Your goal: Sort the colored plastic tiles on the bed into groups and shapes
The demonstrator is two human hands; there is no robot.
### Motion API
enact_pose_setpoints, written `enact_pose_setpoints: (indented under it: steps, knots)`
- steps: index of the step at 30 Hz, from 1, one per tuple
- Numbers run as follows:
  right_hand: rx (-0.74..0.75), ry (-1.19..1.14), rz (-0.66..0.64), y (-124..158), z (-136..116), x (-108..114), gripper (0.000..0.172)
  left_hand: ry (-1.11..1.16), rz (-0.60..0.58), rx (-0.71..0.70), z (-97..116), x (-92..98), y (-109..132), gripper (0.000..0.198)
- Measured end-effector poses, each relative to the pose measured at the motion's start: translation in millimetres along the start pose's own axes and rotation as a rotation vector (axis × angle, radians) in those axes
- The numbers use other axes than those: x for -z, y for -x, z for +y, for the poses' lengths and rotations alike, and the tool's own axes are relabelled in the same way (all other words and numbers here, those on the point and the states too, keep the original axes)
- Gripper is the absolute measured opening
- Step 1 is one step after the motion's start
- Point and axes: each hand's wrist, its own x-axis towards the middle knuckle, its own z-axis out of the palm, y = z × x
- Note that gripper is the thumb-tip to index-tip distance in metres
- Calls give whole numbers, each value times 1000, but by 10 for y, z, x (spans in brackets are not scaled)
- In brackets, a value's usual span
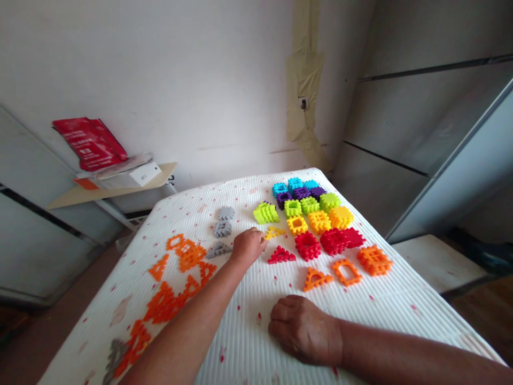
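Note:
My left hand point(249, 247) reaches to the middle of the table, its fingertips pinched on the near corner of a yellow triangular building piece point(274, 232). Below that piece lies a red triangular piece point(281, 255), and above it a stack of lime green triangles point(266, 213). My right hand point(302, 329) rests on the cloth in a loose fist, and no object shows in it. Nearest to it are an orange triangular piece point(317, 279) and an orange frame piece point(347, 272). Grey pieces point(223, 229) lie left of my left hand.
Stacks of square pieces stand in rows at the right: blue point(295, 184), purple point(301, 193), green point(310, 205), yellow point(319, 222), red point(334, 241) and orange point(374, 260). Loose orange pieces point(164, 303) spread along the left. A white box point(140, 175) lies on a side shelf point(64, 200).

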Motion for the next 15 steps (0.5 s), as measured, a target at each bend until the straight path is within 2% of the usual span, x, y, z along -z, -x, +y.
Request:
enact_pose_setpoints:
  steps: [3,6,9,12,15]
  knots:
    - [-8,-10,3,0,-5,4,20,25,6,4,-61,106,62,16]
    - [-24,-48,2,10,-16,4,21,133,94,25,-242,346,330,18]
    - [-40,-98,-10,19,-26,8,24,274,205,59,-509,661,845,19]
    - [-49,-123,-20,19,-25,7,26,287,143,111,-753,917,1480,16]
    - [-46,-133,-7,15,-25,1,29,209,41,175,-917,1024,2047,19]
